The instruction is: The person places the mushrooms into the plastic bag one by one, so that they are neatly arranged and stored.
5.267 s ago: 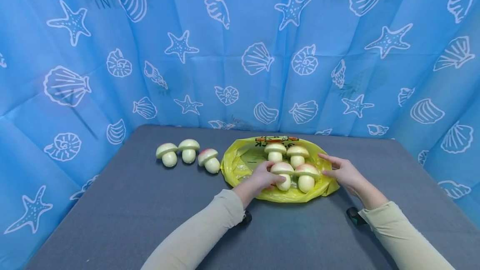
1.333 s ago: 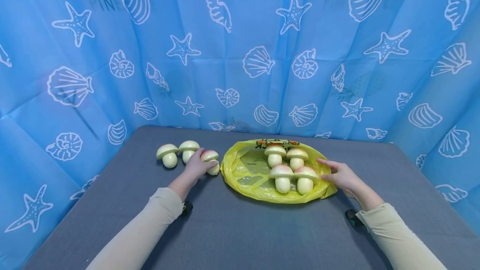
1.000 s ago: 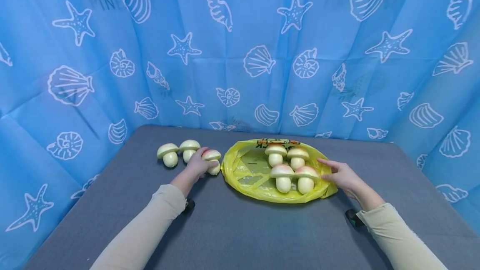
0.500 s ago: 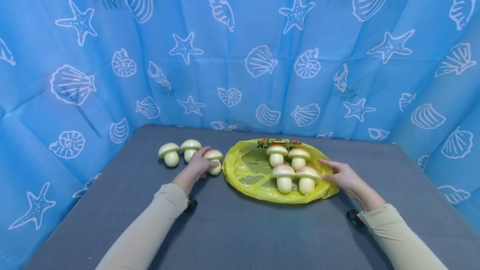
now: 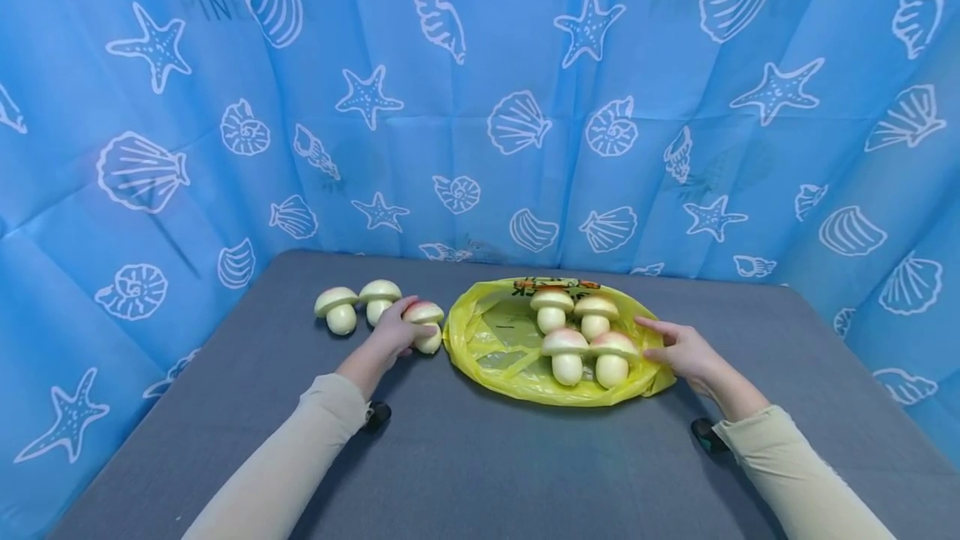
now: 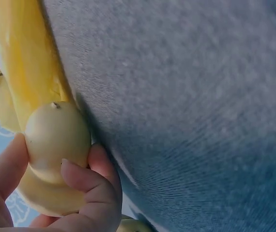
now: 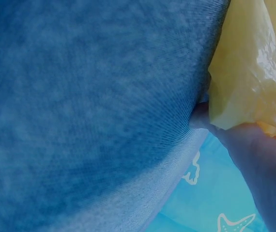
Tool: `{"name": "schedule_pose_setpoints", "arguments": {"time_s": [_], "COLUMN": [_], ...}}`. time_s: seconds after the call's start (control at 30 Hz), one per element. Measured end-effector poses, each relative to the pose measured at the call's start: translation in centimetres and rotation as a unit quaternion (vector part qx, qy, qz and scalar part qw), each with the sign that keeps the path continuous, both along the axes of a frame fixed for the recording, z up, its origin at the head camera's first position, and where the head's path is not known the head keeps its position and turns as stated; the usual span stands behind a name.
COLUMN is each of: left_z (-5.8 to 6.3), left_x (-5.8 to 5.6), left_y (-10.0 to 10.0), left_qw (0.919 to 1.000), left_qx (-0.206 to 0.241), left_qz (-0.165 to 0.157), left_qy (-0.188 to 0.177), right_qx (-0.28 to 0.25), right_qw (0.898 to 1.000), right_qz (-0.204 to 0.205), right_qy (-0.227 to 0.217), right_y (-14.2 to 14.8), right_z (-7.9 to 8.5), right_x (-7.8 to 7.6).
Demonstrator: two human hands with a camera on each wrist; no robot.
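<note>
My left hand grips a pale toy mushroom with a pinkish cap, just left of a yellow plastic bag. In the left wrist view, thumb and fingers close round the rounded stem, which overlaps the bag's side. The bag lies spread with its mouth wide, and several like mushrooms sit in its right half. At the bag's right edge, my right hand holds the rim between thumb and fingers. The right wrist view has one finger along the outside of the yellow plastic.
Two more toy mushrooms stand side by side to the left, close behind my left hand. A grey cloth covers the table. Beyond its back edge hangs a blue curtain printed with shells and starfish.
My left hand has let go of a mushroom inside the bag and moved left to grip another outside it. That one has shifted slightly. The right hand stays at the bag's edge.
</note>
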State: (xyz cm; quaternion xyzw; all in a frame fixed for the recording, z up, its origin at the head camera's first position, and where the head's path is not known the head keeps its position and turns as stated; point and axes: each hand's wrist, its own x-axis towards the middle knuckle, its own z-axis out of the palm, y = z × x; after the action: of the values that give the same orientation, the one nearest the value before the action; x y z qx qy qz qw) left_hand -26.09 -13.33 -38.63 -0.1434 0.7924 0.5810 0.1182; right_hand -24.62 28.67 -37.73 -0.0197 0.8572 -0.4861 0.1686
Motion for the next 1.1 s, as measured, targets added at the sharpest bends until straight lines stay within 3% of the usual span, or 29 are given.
{"name": "schedule_pose_setpoints", "arguments": {"time_s": [0.3,0.53,1.1], "left_z": [1.1,2.2,3.7], "left_x": [0.6,1.2,2.1], "left_y": [0.1,0.5,2.1], "left_qw": [0.9994,0.9986,0.995], "left_qx": [-0.006,0.012,0.033], "left_qz": [-0.016,-0.033,-0.077], "left_qy": [0.029,0.038,0.055], "right_qx": [0.002,-0.001,-0.007], "right_qw": [1.0,1.0,1.0], "right_qz": [0.001,-0.003,-0.005], "right_qy": [0.005,0.001,-0.004], "right_y": [0.0,0.0,0.0], "right_z": [0.0,0.0,-0.1], "right_x": [-0.1,-0.1,-0.2]}}
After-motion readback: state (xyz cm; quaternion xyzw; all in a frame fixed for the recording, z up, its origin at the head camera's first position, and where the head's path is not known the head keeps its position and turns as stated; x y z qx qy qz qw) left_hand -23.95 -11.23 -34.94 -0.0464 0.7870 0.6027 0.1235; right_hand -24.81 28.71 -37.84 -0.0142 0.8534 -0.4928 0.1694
